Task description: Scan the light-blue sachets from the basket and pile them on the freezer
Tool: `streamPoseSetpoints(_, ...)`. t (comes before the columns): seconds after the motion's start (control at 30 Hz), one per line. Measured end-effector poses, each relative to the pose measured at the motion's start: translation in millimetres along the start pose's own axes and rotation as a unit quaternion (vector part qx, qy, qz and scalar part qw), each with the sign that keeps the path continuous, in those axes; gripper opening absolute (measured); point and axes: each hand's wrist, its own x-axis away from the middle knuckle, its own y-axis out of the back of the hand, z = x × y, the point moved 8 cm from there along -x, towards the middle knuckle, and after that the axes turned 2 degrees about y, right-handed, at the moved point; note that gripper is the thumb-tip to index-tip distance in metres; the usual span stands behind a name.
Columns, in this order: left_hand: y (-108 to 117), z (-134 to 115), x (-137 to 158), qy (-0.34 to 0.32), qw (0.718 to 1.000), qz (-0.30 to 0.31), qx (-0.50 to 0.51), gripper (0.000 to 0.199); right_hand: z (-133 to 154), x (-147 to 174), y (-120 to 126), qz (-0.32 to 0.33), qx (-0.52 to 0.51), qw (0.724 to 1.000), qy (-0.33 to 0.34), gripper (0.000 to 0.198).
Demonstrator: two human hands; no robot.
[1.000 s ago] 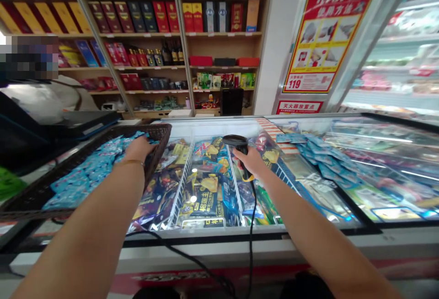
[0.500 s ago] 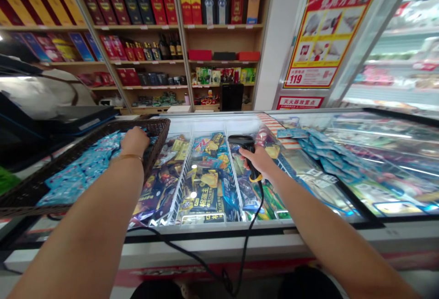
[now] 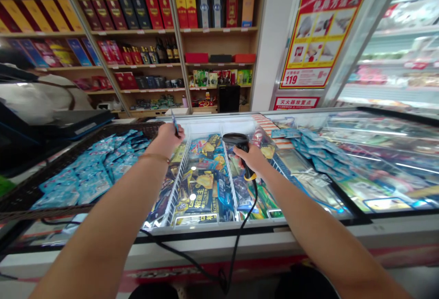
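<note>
My left hand (image 3: 168,135) is closed on a small blue packet (image 3: 174,124), seen nearly edge-on, above the freezer's far left part. Left of it, a dark wicker basket (image 3: 17,202) holds many similar blue packets (image 3: 91,166). My right hand (image 3: 254,159) grips a black barcode scanner (image 3: 240,143) by its handle, above the freezer's glass. The scanner's head points left and away from me. Its black cable (image 3: 236,248) hangs down over the freezer's front edge. A pile of blue packets (image 3: 322,152) lies on the glass to the right.
The chest freezer (image 3: 247,235) holds bagged ice treats (image 3: 202,194) between white wire dividers (image 3: 177,184). Beyond it stand shelves (image 3: 219,30) of boxes and bottles. At left are a black machine (image 3: 78,123) and a person in a light top (image 3: 34,95). A red-and-white poster (image 3: 322,29) hangs behind.
My left hand has come out of the basket, moving right and up with a blue packet. My right hand still holds the scanner, slightly further left in view.
</note>
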Motion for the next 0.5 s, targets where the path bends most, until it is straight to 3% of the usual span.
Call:
streamPoseSetpoints(0.07,-16.2,43.4,11.4,0.123,0.991,0.026,0.039,0.027,3.3,1.3,2.1,-0.006,0.007,1.0,0.004,0.016)
streamPoseSetpoints(0.13,-28.9,72.1,21.7,0.153,0.985,0.06,0.058,0.037,4.9,1.6,3.8,-0.011,0.012,1.0,0.009,0.017)
streamPoseSetpoints(0.23,-41.0,103.7,29.7,0.156,0.978,0.109,0.081,0.037,4.8,1.1,3.8,-0.007,0.022,1.0,0.016,0.019)
streamPoseSetpoints(0.33,-35.4,127.2,27.8,0.169,0.98,0.079,0.069,0.027,4.3,0.9,3.1,-0.002,0.045,0.999,0.025,0.02)
streamPoseSetpoints(0.5,-21.1,128.1,20.1,0.082,0.993,0.06,-0.053,0.021,3.3,1.4,1.8,0.0,0.076,0.997,0.03,0.022)
